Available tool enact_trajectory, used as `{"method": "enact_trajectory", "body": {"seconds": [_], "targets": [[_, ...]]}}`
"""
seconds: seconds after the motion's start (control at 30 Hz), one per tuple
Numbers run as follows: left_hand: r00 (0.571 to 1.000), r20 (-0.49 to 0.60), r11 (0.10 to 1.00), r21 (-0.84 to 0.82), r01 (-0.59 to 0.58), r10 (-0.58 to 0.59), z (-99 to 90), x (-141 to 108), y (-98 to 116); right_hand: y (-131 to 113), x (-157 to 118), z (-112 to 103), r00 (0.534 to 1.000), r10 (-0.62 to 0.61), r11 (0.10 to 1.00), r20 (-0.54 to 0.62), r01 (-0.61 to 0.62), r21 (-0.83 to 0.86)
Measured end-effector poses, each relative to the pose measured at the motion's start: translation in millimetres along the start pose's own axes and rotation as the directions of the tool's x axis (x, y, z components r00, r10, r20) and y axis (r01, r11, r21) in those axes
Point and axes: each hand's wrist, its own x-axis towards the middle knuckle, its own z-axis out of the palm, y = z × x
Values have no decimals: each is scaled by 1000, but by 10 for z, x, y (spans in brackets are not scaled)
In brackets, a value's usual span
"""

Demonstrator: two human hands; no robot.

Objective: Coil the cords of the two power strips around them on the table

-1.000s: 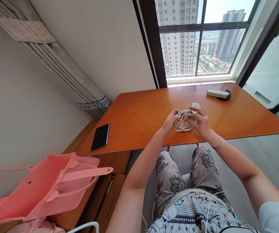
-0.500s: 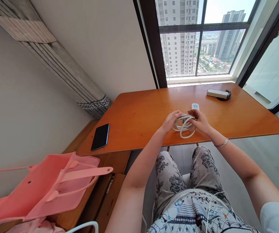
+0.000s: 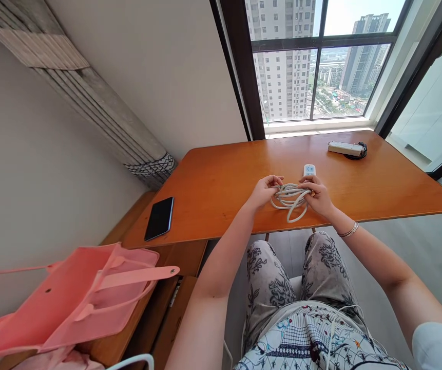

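A coiled white cable [image 3: 290,194] hangs in loops between my two hands, over the front part of the wooden table [image 3: 221,174]. My left hand [image 3: 266,190] pinches the loops at their left side. At the right side, my right hand [image 3: 316,195] has its fingers closed around the coil. Just beyond my right hand lies a white power strip [image 3: 309,169], its sockets facing up and its near end hidden by the fingers. Whether the cable joins that strip cannot be seen.
A second power strip [image 3: 346,149] with a black cord lies at the back right of the table. Near the left edge rests a black phone or tablet [image 3: 159,218]. Lower left, an open pink bag [image 3: 101,298] stands beside the table on a wooden cabinet [image 3: 182,308].
My left hand has shifted a little left and gripped the coil's edge. My right hand has moved slightly right and down. The loops are spread a bit wider.
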Motion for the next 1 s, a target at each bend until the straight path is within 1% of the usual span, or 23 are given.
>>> {"method": "enact_trajectory", "body": {"seconds": [0.07, 0.13, 0.2, 0.27, 0.33, 0.4, 0.43, 0.5, 0.53, 0.57, 0.63, 0.7, 0.77, 0.83, 0.9, 1.0], "targets": [[999, 34, 1000, 0, -23, 23, -39, -4, -9, -23, 6, -12, 1000, 12, 1000, -3, -12, 5], [993, 119, 1000, 0, -17, 16, -85, -10, 2, -55, 7, -21, 1000, 23, 999, -1, -23, 27], [981, 192, 1000, 23, 9, -14, -117, -16, 22, -85, 2, -24, 1000, 24, 998, 10, -24, 54], [978, 204, 998, 52, 25, -35, -118, -15, 32, -106, -8, -19, 1000, 18, 998, 16, -19, 61], [985, 169, 998, 61, 28, -38, -87, -6, 17, -118, -21, -9, 1000, 13, 998, 0, -13, 54], [995, 93, 998, 54, 28, -33, -49, 16, -23, -125, -38, -2, 1000, 6, 999, -29, -5, 42], [999, 36, 999, 44, 31, -33, -38, 35, -50, -127, -48, -1, 999, 1, 999, -37, 1, 37], [991, -129, 999, -12, 36, -37, -50, 92, -102, -129, -66, -3, 1000, -16, 1000, -25, 17, 18], [972, -230, 997, -68, 28, -43, -77, 129, -124, -128, -72, -6, 1000, -20, 1000, -10, 20, 7], [941, -333, 990, -137, 7, -53, -119, 172, -142, -123, -73, -10, 1000, -15, 1000, 13, 15, -3], [853, -513, 958, -280, -67, -90, -242, 262, -164, -98, -58, -23, 997, 32, 999, 64, -31, -17], [757, -639, 921, -364, -143, -135, -403, 340, -175, -48, -19, -49, 986, 116, 993, 123, -114, -18], [668, -723, 906, -384, -178, -175, -578, 388, -184, 31, 31, -99, 966, 185, 983, 181, -183, -28], [613, -768, 906, -375, -195, -186, -749, 401, -194, 127, 75, -168, 951, 212, 977, 224, -203, -66], [566, -804, 910, -355, -213, -181, -905, 393, -202, 224, 97, -239, 942, 203, 976, 266, -173, -133], [474, -864, 924, -305, -230, -167, -1123, 380, -193, 320, 82, -305, 919, 163, 955, 360, -56, -292]]}}
